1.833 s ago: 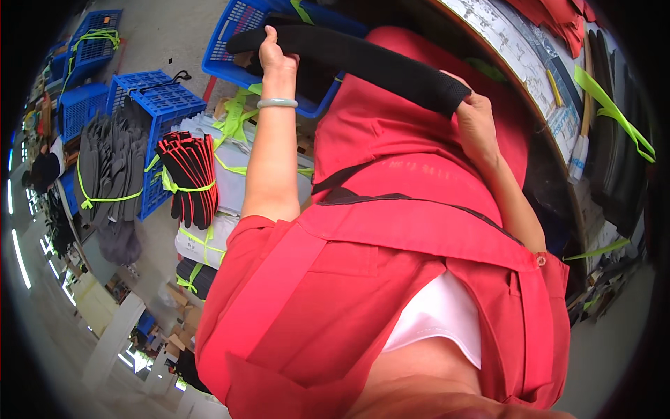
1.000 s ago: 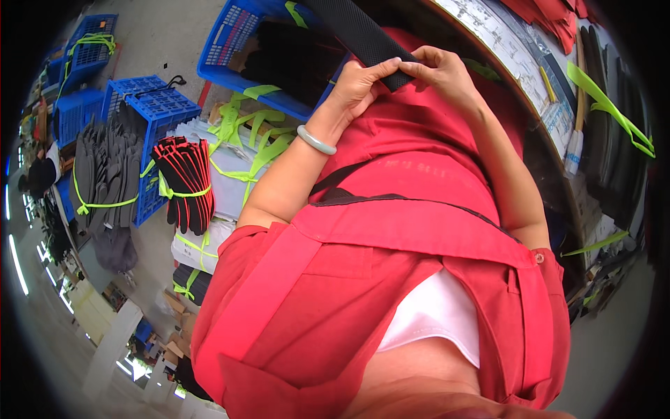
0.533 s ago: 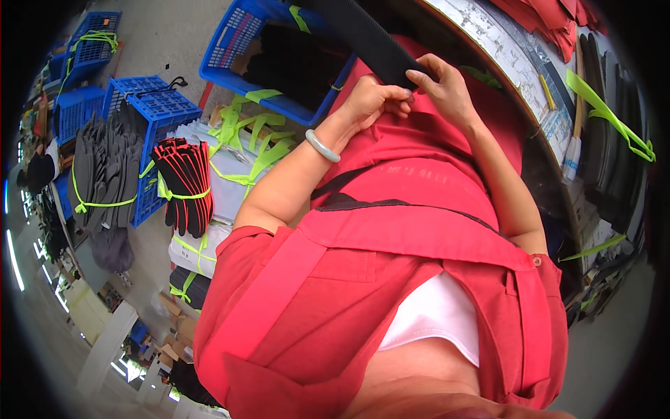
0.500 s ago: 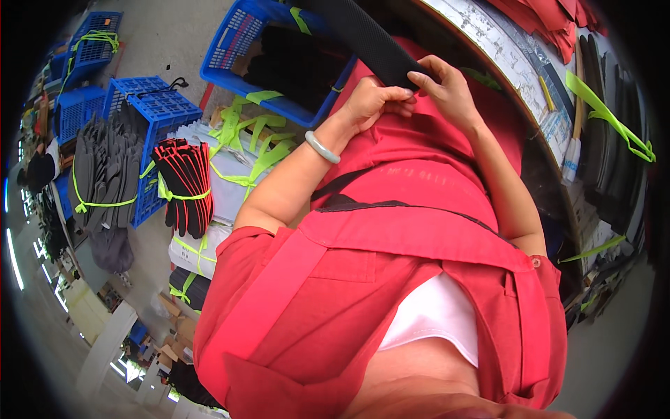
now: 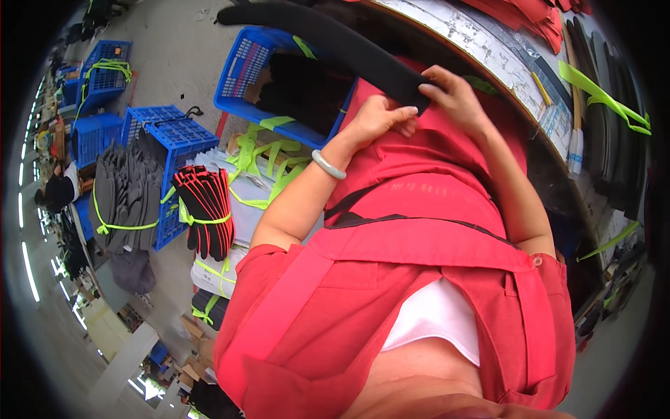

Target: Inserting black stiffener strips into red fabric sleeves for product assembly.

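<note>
A long, curved strip of black padded mesh fabric stretches from the upper left to my lap, over the red apron. At its near end, my right hand pinches the edge between thumb and fingers. My left hand, with a pale bangle on its wrist, is closed at the lower corner of the same end. Its thumb lies against the strip and its fingers curl underneath, where part of the grip is hidden. The strip's far end hangs free, beyond a blue crate.
Left of my lap stands the blue crate with dark pieces inside. Bundles of black-and-red pieces and grey pieces, tied with yellow-green bands, sit by another blue crate. A worn table edge runs along the right, with dark strips beyond.
The strip has swung down and left, so its far end now shows. My left thumb has parted slightly from the fingers. The surroundings have shifted right and down in view.
</note>
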`<act>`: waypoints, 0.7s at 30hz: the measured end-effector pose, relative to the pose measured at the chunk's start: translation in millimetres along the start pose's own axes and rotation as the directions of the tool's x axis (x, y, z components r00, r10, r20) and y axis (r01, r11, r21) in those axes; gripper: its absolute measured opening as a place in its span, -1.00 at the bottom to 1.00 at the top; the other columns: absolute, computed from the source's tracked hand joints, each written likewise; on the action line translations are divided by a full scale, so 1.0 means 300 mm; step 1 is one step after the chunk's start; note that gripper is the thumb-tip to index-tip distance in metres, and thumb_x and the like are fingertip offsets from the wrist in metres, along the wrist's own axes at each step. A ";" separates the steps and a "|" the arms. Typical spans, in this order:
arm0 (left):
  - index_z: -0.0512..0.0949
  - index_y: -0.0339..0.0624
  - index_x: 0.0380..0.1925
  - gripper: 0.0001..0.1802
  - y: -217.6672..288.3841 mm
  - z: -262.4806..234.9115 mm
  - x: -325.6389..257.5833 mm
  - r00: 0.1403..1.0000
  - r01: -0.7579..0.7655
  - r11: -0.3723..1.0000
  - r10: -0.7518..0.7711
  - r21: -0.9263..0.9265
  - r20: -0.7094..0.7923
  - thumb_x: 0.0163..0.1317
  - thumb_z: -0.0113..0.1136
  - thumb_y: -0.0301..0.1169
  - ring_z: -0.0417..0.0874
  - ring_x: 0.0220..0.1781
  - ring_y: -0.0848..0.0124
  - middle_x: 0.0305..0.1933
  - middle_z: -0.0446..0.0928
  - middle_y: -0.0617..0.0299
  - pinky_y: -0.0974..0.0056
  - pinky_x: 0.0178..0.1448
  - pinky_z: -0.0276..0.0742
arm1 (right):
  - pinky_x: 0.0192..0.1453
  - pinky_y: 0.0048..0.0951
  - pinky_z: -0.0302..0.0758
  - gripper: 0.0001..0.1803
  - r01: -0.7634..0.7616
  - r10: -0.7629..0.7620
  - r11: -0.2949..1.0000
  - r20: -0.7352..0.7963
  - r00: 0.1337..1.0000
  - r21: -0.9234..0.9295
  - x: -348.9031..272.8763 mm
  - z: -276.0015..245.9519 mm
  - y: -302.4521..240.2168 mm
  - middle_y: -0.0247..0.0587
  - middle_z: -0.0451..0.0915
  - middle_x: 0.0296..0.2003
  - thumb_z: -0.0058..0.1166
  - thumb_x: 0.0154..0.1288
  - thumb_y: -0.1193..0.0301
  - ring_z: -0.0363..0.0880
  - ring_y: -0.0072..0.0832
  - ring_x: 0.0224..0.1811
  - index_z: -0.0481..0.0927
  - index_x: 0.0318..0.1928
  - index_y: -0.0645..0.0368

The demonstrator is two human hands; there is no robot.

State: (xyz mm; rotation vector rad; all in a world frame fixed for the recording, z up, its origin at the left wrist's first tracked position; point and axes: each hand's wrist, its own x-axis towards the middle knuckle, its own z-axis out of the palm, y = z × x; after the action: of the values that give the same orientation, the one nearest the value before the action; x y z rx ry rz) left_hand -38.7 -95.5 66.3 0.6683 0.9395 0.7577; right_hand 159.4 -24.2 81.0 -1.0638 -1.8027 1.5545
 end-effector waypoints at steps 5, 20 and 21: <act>0.56 -0.31 -0.08 -0.57 0.243 0.029 -0.106 0.665 -0.492 0.159 0.703 0.856 0.252 0.05 0.40 -0.38 0.63 -0.05 0.23 -0.10 0.61 0.07 0.25 0.03 0.52 | -0.17 -0.35 0.49 -0.80 0.221 -0.230 0.813 0.052 0.972 -0.539 0.034 -0.218 -0.266 -0.09 0.59 -0.36 0.11 0.30 0.44 0.58 -0.33 -0.30 0.56 -0.08 0.19; 0.63 -0.27 -0.13 -0.74 0.593 0.048 0.034 0.404 -0.863 0.444 0.893 0.239 -0.201 0.14 0.37 -0.55 0.66 -0.19 0.48 -0.15 0.67 0.22 0.40 -0.04 0.59 | 0.00 -0.51 0.46 -0.63 0.318 -0.397 0.903 -0.280 0.874 -0.288 0.197 0.008 -0.414 -0.33 0.61 -0.20 0.12 0.40 0.25 0.54 -0.57 -0.12 0.51 0.10 0.17; 0.63 -0.27 -0.13 -0.74 0.592 0.064 0.038 0.411 -0.862 0.450 0.890 0.235 -0.197 0.14 0.37 -0.55 0.66 -0.19 0.48 -0.15 0.67 0.22 0.40 -0.04 0.59 | -0.10 -0.47 0.49 -0.58 0.335 -0.379 0.923 -0.303 0.874 -0.188 0.201 0.044 -0.364 -0.24 0.63 -0.28 0.13 0.38 0.19 0.57 -0.52 -0.22 0.50 0.08 0.21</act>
State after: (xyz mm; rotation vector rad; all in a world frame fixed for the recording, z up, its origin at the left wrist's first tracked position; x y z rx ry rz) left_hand -65.9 10.9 207.8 1.1977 0.8482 1.8350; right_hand 91.3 15.2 178.8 -0.9191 -1.7552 0.9812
